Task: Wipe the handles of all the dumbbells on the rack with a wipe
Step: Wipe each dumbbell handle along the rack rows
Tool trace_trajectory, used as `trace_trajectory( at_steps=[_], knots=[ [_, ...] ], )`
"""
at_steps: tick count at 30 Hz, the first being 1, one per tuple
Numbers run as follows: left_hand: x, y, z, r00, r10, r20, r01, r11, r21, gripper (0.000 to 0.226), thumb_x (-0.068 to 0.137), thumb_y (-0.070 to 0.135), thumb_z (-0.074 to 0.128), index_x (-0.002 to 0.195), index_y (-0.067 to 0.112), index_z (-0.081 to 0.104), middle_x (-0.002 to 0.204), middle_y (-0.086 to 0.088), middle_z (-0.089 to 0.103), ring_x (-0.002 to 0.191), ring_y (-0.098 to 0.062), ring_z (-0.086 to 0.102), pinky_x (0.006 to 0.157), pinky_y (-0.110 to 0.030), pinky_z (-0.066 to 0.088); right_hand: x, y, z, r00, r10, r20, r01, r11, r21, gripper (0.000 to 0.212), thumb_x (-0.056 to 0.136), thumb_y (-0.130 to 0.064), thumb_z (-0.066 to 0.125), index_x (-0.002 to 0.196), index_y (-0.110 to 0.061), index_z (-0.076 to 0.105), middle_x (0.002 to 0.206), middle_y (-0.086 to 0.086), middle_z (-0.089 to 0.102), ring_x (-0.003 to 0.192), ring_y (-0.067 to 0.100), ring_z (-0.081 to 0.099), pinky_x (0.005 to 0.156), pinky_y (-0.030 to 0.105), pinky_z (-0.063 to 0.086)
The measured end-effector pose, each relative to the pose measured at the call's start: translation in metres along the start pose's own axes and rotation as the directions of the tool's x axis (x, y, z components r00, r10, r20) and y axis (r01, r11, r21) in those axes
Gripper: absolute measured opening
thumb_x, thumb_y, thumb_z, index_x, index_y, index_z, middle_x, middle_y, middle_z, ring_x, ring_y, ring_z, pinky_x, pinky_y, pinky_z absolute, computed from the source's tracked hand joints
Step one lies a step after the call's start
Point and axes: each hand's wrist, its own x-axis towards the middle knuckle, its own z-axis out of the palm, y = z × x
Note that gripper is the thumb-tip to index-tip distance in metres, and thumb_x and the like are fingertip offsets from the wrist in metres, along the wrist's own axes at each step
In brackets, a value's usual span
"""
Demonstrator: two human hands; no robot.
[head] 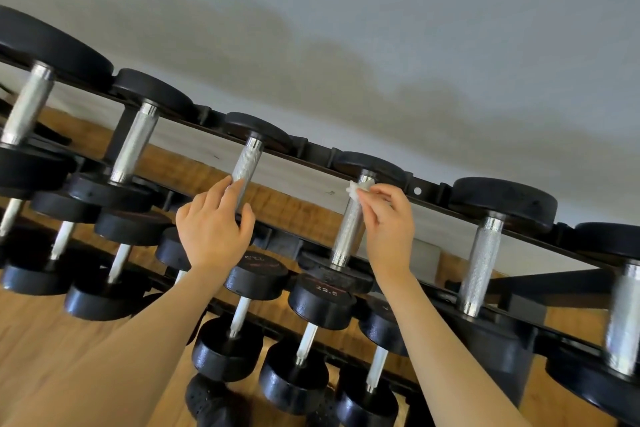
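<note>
Wipe pinched at the top of a handle

The right hand (388, 218) pinches the wipe (354, 190) against the handle (349, 229), whose long axis runs down toward the near head (left hand (211, 225) curled round the neighbouring handle (246, 168)).

Lower end of one knurled handle (246, 168) covered by the left hand (211, 229). Most of the wipe (354, 190) concealed under the right hand's fingers (372, 204). Far-right dumbbell (623, 315) cropped by the frame edge. Bottom-tier dumbbells (214, 399) blurred and cut off below. Only "22.5" legible on one dumbbell head (323, 293); other markings unreadable.
</note>
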Motion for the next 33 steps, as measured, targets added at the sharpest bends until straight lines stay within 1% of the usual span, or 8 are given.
trace_trajectory(
  at_steps=[6,11,14,17,21,24,29,33],
  knots=[
    [0.000,-0.001,0.000,1.000,0.000,0.017,0.000,1.000,-0.006,0.047,0.093,0.039,0.040,0.126,0.014,0.063,0.129,-0.007,0.064,0.104,-0.033,0.063,0.085,-0.046,0.045,-0.023,-0.005,0.004,1.000,0.025,-0.007,-0.026,0.999,-0.042,0.034,0.092,-0.030,0.054,0.113,-0.008,0.070,0.112,0.005,0.062,0.105,0.010,0.054,0.094,0.005,0.035],
    [0.000,-0.001,-0.001,1.000,0.011,0.029,-0.011,1.000,-0.004,0.048,0.093,0.039,0.039,0.126,0.013,0.063,0.129,-0.008,0.064,0.104,-0.034,0.063,0.085,-0.047,0.045,-0.014,-0.004,0.000,0.999,-0.037,-0.002,0.036,0.996,-0.081,0.033,0.091,-0.030,0.053,0.111,-0.009,0.070,0.110,0.001,0.064,0.103,0.007,0.055,0.092,0.006,0.037],
    [-0.001,-0.001,-0.002,1.000,0.019,0.024,-0.019,1.000,0.005,0.047,0.093,0.038,0.040,0.125,0.013,0.063,0.129,-0.009,0.063,0.104,-0.034,0.063,0.085,-0.047,0.045,0.004,-0.005,0.003,0.999,0.006,-0.054,-0.007,1.000,-0.015,0.026,0.092,-0.021,0.058,0.110,-0.007,0.070,0.109,-0.006,0.060,0.103,0.002,0.051,0.092,0.009,0.040],
    [-0.001,-0.001,-0.002,0.999,0.022,0.025,-0.022,1.000,-0.003,0.046,0.093,0.036,0.041,0.124,0.012,0.064,0.129,-0.009,0.063,0.104,-0.035,0.063,0.085,-0.048,0.044,0.008,-0.005,0.009,0.995,0.035,-0.097,-0.037,0.999,-0.016,0.021,0.091,-0.012,0.061,0.109,-0.005,0.069,0.108,-0.004,0.062,0.102,0.005,0.054,0.090,0.006,0.038],
    [-0.001,0.000,-0.003,0.999,0.019,0.036,-0.018,1.000,-0.022,0.047,0.093,0.037,0.041,0.129,0.014,0.060,0.131,-0.009,0.062,0.106,-0.033,0.062,0.086,-0.049,0.044,-0.012,-0.006,0.010,0.994,0.029,-0.101,-0.027,0.999,0.026,0.023,0.090,-0.015,0.063,0.109,-0.004,0.070,0.107,0.001,0.064,0.100,0.005,0.057,0.090,0.007,0.040],
    [-0.002,-0.001,-0.004,0.999,0.029,0.028,-0.028,0.999,-0.035,0.047,0.092,0.036,0.044,0.132,0.014,0.057,0.129,-0.009,0.063,0.105,-0.033,0.062,0.085,-0.049,0.045,-0.012,-0.008,0.006,0.993,-0.020,-0.118,0.022,1.000,0.018,0.030,0.091,-0.026,0.056,0.107,-0.005,0.070,0.105,-0.002,0.062,0.099,-0.001,0.052,0.090,0.009,0.042],
    [-0.002,-0.001,-0.004,0.999,0.036,0.024,-0.035,0.999,-0.036,0.048,0.092,0.036,0.043,0.133,0.014,0.056,0.128,-0.009,0.064,0.105,-0.033,0.063,0.084,-0.048,0.045,0.010,-0.013,0.008,0.980,0.102,-0.173,-0.078,0.987,0.142,0.016,0.090,-0.004,0.062,0.104,-0.004,0.069,0.098,-0.018,0.055,0.096,-0.012,0.052,0.082,0.004,0.039],
    [-0.001,-0.001,-0.003,0.999,0.037,0.025,-0.036,0.999,-0.035,0.048,0.092,0.036,0.042,0.133,0.014,0.057,0.128,-0.009,0.064,0.103,-0.033,0.063,0.083,-0.048,0.045,-0.013,-0.007,0.010,0.981,0.070,-0.183,-0.045,0.989,0.140,0.017,0.087,-0.004,0.065,0.103,-0.004,0.071,0.097,-0.006,0.063,0.092,-0.001,0.058,0.081,0.012,0.047]
  ],
)
